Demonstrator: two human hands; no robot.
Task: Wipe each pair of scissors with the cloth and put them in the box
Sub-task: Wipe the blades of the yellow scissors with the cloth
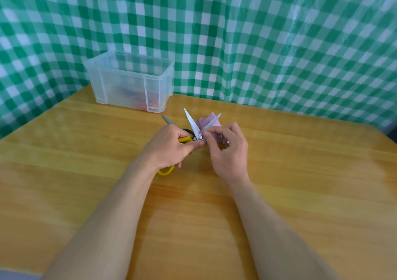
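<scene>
**Open scissors in my hands, box behind them**

My left hand (pixel 169 146) gripped the yellow scissors (pixel 191 122) by the handles, fingers curled round the upper loop. The lower loop stuck out under my palm. The blades stood spread in a wide V, tips pointing away from me toward the backdrop (pixel 257 32).

My right hand (pixel 227 153) pinched the pink cloth (pixel 204 119) between thumb and fingertips, right at the pivot screw where the blades met. The cloth bunched up behind the right blade and showed between the two blades. More of it lay hidden under my fingers.

A second pair (pixel 166 119) lay on the table (pixel 300 183) just beyond my left hand. Only its grey blade tip and a bit of black handle showed past my knuckles. Its tip pointed toward the box.

The box (pixel 103 82) was clear plastic with no lid on, standing at the table's far left edge against the green checked backdrop, near the scissors' tips but apart from them. Through its frosted wall I could make out red things (pixel 150 103) and something blue (pixel 125 91) on the bottom, toward the right front corner. They were too blurred to tell what they were.
</scene>
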